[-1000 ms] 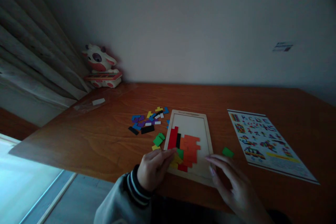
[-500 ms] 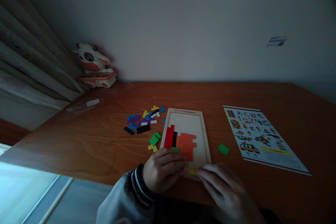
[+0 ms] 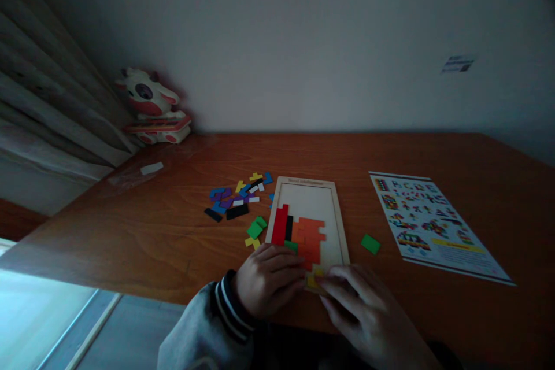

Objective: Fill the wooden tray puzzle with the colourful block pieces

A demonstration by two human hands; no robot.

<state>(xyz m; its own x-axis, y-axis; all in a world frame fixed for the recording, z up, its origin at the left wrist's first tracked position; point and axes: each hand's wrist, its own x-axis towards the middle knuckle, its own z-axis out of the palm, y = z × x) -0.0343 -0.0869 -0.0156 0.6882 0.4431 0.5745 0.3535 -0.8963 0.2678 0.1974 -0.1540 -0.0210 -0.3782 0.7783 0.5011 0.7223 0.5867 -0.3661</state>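
A wooden puzzle board [image 3: 342,231] lies on the table with its lower edge towards me. Red pieces [image 3: 280,225], a black piece [image 3: 289,228], orange pieces [image 3: 309,237] and a green piece [image 3: 291,246] fill part of its lower half. My left hand [image 3: 269,280] rests with bent, closed fingers over the board's lower left corner, hiding what lies beneath. At the lower right, the fingertips of my right hand [image 3: 364,306] pinch a yellow puzzle piece [image 3: 313,281] just below the orange ones.
Left of the board are loose blue, purple, white, black and yellow pieces [image 3: 237,212], with green pieces [image 3: 255,228] nearer. To the right lie a green piece [image 3: 370,244] and a printed pattern sheet [image 3: 433,219]. A cow-shaped toy keyboard [image 3: 158,113] stands at the back left.
My right hand has shifted slightly left, and the yellow piece has moved with it, showing more below the orange pieces. My left hand stays almost in place.
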